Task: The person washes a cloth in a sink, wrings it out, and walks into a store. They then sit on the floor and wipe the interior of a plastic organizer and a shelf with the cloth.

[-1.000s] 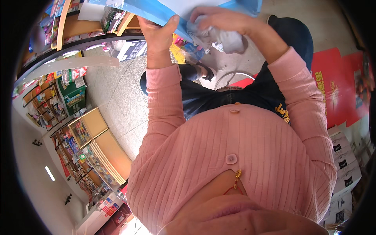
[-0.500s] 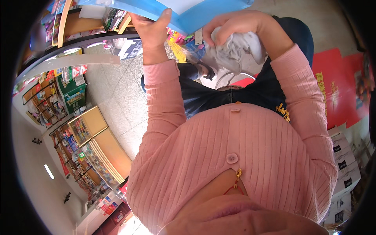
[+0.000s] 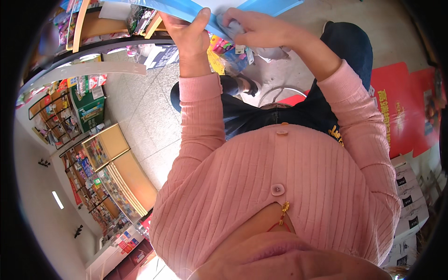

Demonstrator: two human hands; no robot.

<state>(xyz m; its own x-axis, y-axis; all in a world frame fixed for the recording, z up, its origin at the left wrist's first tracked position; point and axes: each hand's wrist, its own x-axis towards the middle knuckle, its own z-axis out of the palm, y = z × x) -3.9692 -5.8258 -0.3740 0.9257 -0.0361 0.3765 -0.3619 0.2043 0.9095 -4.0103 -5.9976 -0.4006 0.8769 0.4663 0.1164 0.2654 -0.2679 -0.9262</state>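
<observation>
At the top of the view, a light blue object with flat bands and a pale middle (image 3: 175,8) runs past the frame's upper edge, so its full shape is hidden. My left hand (image 3: 189,37) grips its near edge, thumb up in front and fingers behind. My right hand (image 3: 266,30) has its fingers curled round a crumpled grey-white cloth (image 3: 271,53). That hand presses the cloth against the blue band, close to my left thumb. Part of the cloth hangs below my right palm.
Colourful packages (image 3: 224,49) lie beyond my wrists. A red printed sheet (image 3: 396,112) and stacked white cartons (image 3: 410,200) are on the right. To the left stand stocked shelves (image 3: 93,177), a green box (image 3: 88,109) and a curved pale strip (image 3: 93,70). A curved metal bar (image 3: 280,88) shows between my legs.
My right hand has moved left with the cloth, from beside the blue object onto its near band. My left hand keeps its grip and has shifted slightly right.
</observation>
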